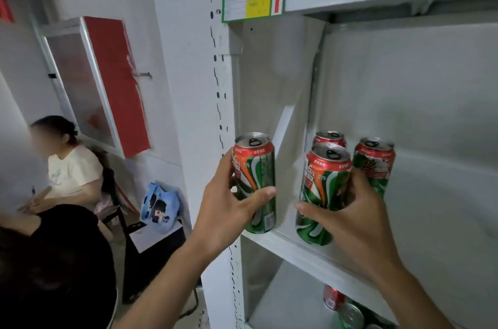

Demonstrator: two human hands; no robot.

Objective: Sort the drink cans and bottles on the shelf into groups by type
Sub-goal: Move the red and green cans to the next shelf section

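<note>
Head view: on the white shelf (272,241), the left hand (229,210) wraps a green-and-red can (256,180) at its front left edge; the right hand (347,218) grips a second can (324,194), with two more cans (374,164) just behind.

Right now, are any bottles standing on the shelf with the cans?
No, that shelf holds only green and red cans; each hand grips one.

White walls (167,32), a red-panelled cabinet (107,86), and a seated person (70,167) beside it.
</note>
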